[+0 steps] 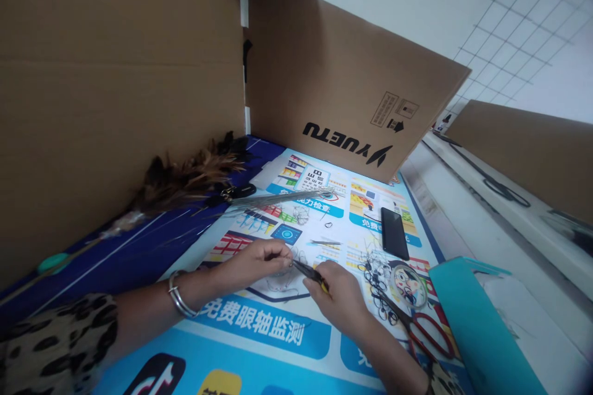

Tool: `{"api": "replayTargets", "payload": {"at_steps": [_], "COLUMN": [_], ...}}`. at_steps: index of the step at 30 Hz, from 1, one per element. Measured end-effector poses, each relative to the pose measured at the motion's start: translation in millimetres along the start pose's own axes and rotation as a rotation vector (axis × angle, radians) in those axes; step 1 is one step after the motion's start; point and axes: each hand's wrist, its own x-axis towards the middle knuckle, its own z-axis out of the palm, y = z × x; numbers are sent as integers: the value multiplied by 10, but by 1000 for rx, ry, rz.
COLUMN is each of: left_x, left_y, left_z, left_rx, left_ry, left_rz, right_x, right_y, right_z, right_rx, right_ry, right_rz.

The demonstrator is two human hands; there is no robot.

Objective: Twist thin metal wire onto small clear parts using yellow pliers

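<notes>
My right hand point(341, 297) is closed around a pair of needle-nose pliers point(306, 270) with dark jaws and a bit of yellow on the handle. The jaws point left and meet the fingertips of my left hand point(269, 258). Those fingers are pinched together on something too small to make out. Thin wire-like strands point(282, 284) lie on the printed sheet beneath my left hand. To the right of my right hand is a cluster of small dark loops point(377, 274). Scissors with red handles point(428, 333) lie beside my right forearm.
A bundle of thin straight rods point(287, 196) lies beyond my hands. A black phone point(394, 233), a round clear-rimmed dish point(408, 286) and a teal folder point(477, 327) are on the right. Brown feathers point(185, 176) lie left, against a cardboard panel point(120, 68); another cardboard panel point(333, 74) stands behind.
</notes>
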Motion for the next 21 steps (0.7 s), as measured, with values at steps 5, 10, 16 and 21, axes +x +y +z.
{"api": "replayTargets", "payload": {"at_steps": [5, 10, 16, 21], "left_x": [2, 13, 7, 7], "left_y": [-8, -20, -4, -21], "left_z": [1, -5, 4, 16], "left_rx": [66, 121, 125, 117], "left_ry": [7, 6, 9, 8], "left_rz": [23, 20, -5, -24], "right_x": [-11, -20, -19, -17], "right_y": [19, 36, 24, 29], "right_z": [32, 60, 84, 103], "right_rx": [-66, -142, -200, -233], "right_ry": [16, 39, 49, 49], "right_rz": [-23, -50, -57, -46]}}
